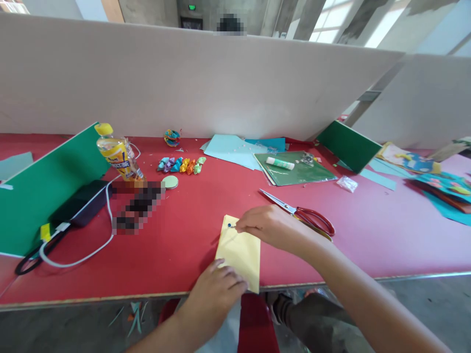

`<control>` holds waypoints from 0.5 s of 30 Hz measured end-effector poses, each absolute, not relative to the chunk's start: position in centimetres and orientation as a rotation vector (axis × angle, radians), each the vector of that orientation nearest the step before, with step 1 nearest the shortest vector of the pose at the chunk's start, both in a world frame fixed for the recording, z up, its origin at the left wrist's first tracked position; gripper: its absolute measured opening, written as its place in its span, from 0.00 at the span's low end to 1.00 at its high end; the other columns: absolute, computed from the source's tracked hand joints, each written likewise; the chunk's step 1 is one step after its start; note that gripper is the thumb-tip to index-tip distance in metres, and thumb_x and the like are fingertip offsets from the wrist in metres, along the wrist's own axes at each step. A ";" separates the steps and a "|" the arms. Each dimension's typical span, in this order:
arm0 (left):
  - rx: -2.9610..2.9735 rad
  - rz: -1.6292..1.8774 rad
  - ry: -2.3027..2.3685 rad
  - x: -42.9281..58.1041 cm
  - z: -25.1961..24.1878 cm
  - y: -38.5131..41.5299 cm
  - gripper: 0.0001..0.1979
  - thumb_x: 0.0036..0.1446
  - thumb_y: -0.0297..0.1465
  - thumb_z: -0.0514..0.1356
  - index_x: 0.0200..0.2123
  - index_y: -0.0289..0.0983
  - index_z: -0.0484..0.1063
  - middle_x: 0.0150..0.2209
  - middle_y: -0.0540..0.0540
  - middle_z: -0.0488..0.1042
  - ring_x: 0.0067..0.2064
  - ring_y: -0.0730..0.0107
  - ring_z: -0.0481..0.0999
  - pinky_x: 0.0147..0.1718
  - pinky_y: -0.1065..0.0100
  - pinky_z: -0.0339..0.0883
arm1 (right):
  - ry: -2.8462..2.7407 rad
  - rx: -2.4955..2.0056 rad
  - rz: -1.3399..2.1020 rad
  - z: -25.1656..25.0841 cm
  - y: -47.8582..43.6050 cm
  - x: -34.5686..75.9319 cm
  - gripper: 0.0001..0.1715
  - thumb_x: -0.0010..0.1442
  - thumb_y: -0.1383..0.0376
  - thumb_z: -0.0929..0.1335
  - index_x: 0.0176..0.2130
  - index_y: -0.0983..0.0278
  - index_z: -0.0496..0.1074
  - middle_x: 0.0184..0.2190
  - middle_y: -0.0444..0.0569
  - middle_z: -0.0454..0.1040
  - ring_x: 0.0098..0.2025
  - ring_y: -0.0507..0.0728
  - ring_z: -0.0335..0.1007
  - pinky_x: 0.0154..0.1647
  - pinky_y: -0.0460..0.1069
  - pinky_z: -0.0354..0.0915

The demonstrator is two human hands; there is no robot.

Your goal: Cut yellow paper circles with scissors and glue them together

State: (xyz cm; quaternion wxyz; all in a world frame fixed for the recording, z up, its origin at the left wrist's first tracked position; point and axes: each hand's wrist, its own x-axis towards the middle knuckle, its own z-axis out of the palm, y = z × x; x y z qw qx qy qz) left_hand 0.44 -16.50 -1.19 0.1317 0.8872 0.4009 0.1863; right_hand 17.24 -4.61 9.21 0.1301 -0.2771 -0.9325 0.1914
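A pale yellow sheet of paper (238, 252), perhaps folded or stacked, lies at the table's front edge. My left hand (221, 291) rests on its lower left part, fingers lying over the paper. Near the top left corner of the sheet is a small dark blue round piece (229, 225), too small to name. My right hand (263, 224) reaches over the upper part of the sheet, thumb and fingertips pinched together right beside that piece. What the pinch holds, if anything, I cannot make out. Red-handled scissors (315, 219) lie just behind my right hand and forearm, blades pointing up and left.
Several colourful twisted paper pieces (182, 165), a round pale green lid (170, 182), a bottle (121, 154) and a black power bank (79, 203) with a white cable stand left. A glue stick (280, 163) lies on a green folder (301, 174). A white partition (206, 83) runs behind.
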 end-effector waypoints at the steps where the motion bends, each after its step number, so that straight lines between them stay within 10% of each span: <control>1: 2.573 0.571 1.191 -0.6 -1.3 -16.5 0.17 0.56 0.20 0.50 0.43 0.44 0.69 0.39 0.55 0.76 0.45 0.74 0.71 0.57 0.64 0.49 | -2.698 -0.800 0.576 9.3 -4.6 17.5 0.12 0.57 0.75 0.64 0.34 0.63 0.75 0.33 0.46 0.78 0.36 0.51 0.74 0.38 0.45 0.65; 15: 2.643 0.512 1.663 -5.5 -0.3 -14.7 0.17 0.59 0.24 0.46 0.47 0.38 0.70 0.51 0.45 0.70 0.53 0.63 0.68 0.53 0.54 0.60 | -2.231 -1.115 0.677 8.3 -2.9 18.4 0.08 0.56 0.67 0.67 0.32 0.60 0.76 0.31 0.43 0.79 0.33 0.53 0.75 0.35 0.45 0.68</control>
